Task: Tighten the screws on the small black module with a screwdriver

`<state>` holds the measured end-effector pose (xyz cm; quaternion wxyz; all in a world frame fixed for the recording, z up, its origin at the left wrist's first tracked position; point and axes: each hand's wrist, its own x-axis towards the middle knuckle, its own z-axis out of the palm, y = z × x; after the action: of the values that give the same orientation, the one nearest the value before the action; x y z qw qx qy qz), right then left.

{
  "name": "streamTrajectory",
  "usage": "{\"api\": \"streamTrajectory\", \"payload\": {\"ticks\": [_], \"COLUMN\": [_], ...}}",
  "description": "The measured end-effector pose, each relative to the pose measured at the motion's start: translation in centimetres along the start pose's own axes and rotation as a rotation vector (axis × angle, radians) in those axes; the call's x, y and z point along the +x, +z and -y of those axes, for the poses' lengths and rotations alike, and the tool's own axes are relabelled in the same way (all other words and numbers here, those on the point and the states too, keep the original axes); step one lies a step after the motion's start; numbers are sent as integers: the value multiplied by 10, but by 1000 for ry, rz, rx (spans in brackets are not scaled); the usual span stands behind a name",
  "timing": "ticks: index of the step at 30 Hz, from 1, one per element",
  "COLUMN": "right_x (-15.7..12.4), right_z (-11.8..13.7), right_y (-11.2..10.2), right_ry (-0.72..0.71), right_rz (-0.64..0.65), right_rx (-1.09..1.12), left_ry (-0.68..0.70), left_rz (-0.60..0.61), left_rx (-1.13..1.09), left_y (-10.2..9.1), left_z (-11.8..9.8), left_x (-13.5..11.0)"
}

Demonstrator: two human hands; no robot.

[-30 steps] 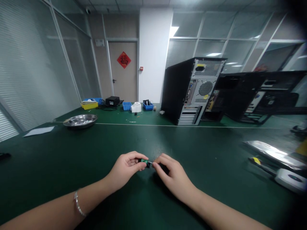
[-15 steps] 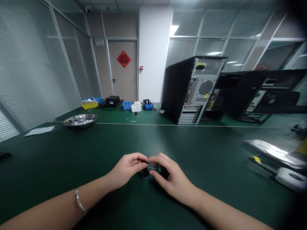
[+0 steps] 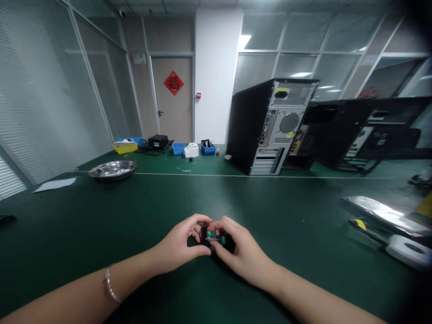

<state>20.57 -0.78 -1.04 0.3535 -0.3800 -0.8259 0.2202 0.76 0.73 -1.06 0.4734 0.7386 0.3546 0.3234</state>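
Between my hands is a small black electronic part with a green circuit board (image 3: 209, 234), and a thin greyish strip runs along its lower edge. My right hand (image 3: 243, 246) grips it with thumb and forefinger from the right; its palm hides some of the part. My left hand (image 3: 182, 240) curves round the other side, forefinger at the top edge, curled fingers against the dark left side and thumb low by the bottom edge. Fine details of the part are too small to make out.
On the green table (image 3: 151, 198) stand a metal bowl (image 3: 113, 170) at left and a black computer tower (image 3: 251, 126) behind. Blue bins (image 3: 178, 148) and a white plastic housing (image 3: 191, 150) sit farther back. A white device with a cable (image 3: 407, 249) lies at right near a shiny metal tray (image 3: 388, 213).
My left thumb has moved down off the face of the part, so more of the green board shows. My left fingers have spread wider; the right hand has hardly moved.
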Motion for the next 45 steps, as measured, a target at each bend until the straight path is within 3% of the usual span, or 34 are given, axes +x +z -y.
{"api": "streamTrajectory", "payload": {"ticks": [5, 13, 19, 30, 36, 40, 45], "right_x": [1, 1, 1, 2, 1, 0, -3], "right_z": [0, -1, 0, 0, 1, 3, 5], "right_y": [0, 1, 1, 0, 0, -2, -3], "right_ry": [0, -51, -43, -13, -24, -130, -383], "right_rz": [-1, 8, -5, -43, -36, 0, 37], "right_rx": [15, -6, 45, 102, 91, -13, -351], "left_ry": [36, -154, -113, -82, -100, -126, -123], "left_rz": [-27, 6, 34, 36, -29, -93, -135], "left_rx": [121, -336, -409, -404, -382, -348, -380], "left_y": [1, 1, -1, -4, -4, -4, -3], "left_z": [-3, 0, -1, -2, -1, -1, -2], "left_x": [-1, 4, 4, 4, 4, 4, 4]}}
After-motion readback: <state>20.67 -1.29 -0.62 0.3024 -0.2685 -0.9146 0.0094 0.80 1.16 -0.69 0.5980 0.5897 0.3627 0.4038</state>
